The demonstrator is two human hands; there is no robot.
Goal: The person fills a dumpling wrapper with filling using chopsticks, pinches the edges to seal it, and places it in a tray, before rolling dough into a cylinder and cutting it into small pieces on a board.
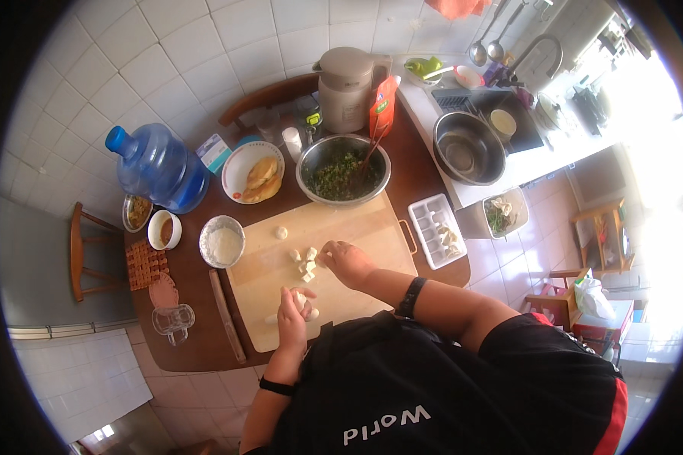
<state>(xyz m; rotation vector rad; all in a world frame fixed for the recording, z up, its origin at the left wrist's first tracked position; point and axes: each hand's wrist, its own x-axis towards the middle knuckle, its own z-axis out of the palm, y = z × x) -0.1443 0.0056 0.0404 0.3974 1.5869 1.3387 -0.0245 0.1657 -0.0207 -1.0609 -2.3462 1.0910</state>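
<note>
My left hand (pixel 293 321) is closed around a pale lump of dough (pixel 300 300), low over the near part of a wooden cutting board (pixel 353 222). My right hand (pixel 348 263) reaches over the board's middle, fingertips beside a cluster of small cut dough pieces (pixel 307 265). Whether those fingers pinch a piece is hidden. One round dough ball (pixel 281 232) sits apart, farther back on the board. More dough (pixel 313 314) lies partly behind my left hand. Along the board's left edge rests a wooden rolling pin (pixel 227 318), and behind it stands a bowl of white flour (pixel 222 242).
Chopsticks stand in a steel bowl of chopped green filling (pixel 343 170) behind the board. To the right, a white compartment tray (pixel 437 230) holds several dumplings. A plate of flatbreads (pixel 253 172), a blue water jug (pixel 159 168) and a glass mug (pixel 173 322) occupy the left side.
</note>
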